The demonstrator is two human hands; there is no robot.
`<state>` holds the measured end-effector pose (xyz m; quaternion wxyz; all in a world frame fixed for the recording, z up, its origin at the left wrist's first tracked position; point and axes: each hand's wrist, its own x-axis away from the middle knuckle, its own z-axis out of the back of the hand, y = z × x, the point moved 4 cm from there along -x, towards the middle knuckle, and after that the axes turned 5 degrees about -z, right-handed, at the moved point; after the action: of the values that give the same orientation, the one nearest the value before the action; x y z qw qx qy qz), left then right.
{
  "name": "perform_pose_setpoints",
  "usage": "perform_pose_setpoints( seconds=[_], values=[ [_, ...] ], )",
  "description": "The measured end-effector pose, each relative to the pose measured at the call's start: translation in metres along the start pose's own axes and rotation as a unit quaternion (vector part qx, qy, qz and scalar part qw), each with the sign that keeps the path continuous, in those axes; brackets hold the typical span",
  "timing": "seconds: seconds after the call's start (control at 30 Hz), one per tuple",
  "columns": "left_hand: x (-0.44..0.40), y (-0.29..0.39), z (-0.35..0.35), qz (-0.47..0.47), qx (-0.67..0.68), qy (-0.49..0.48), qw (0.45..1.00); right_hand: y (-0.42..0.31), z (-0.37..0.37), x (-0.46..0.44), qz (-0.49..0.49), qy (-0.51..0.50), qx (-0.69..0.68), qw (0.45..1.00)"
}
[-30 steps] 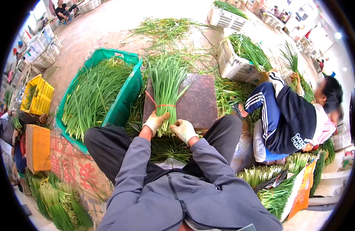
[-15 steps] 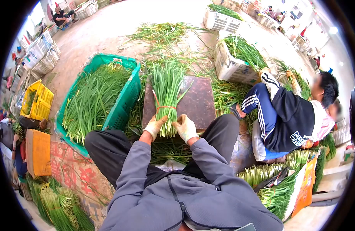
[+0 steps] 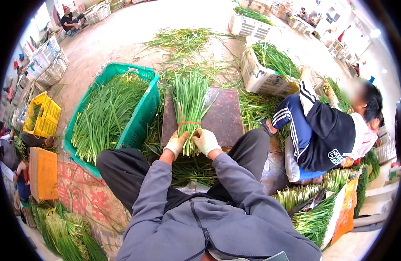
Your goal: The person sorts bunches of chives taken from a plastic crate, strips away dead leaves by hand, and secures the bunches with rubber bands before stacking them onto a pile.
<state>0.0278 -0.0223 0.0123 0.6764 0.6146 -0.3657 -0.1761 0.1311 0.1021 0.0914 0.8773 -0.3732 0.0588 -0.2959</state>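
A bundle of long green stalks (image 3: 189,98) with a red band round its lower part lies on a dark brown board (image 3: 224,117), its pale ends toward me. My left hand (image 3: 176,142), in a pale glove, is closed round the left side of the pale ends, just below the band. On their right side my right hand (image 3: 205,141), also gloved, presses against the stalks with bent fingers. Both hands touch the bundle, and the fingertips are partly hidden by the stalks.
A green crate (image 3: 141,111) full of stalks stands left of the board. At the right a co-worker (image 3: 326,130) sits beside a white crate (image 3: 263,78). Loose stalks (image 3: 181,39) litter the floor ahead. Banded bundles (image 3: 63,230) lie at lower left, near an orange box (image 3: 44,174).
My right hand, earlier slightly apart at the right of the stalks, has moved in against the pale ends. The co-worker's arms have shifted. The view has tilted slightly.
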Motion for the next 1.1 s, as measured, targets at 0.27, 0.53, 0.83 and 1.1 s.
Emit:
perform_pose_setpoints(
  seconds=[0.27,0.53,0.83,1.1],
  values=[
    [0.006,0.007,-0.003,-0.006,-0.070,0.024,0.997,-0.003,0.009,0.000,0.018,-0.093,-0.030,0.995],
    [-0.007,-0.008,0.001,0.016,-0.032,0.029,0.999,-0.019,0.039,0.030,-0.111,-0.307,-0.136,0.935],
    [0.000,0.002,0.001,0.024,-0.105,0.048,0.993,0.007,-0.002,-0.020,-0.174,-0.117,-0.067,0.975],
    [0.011,0.023,-0.003,0.004,-0.149,0.058,0.987,0.005,-0.002,-0.012,-0.173,-0.122,-0.068,0.975]
  ],
)
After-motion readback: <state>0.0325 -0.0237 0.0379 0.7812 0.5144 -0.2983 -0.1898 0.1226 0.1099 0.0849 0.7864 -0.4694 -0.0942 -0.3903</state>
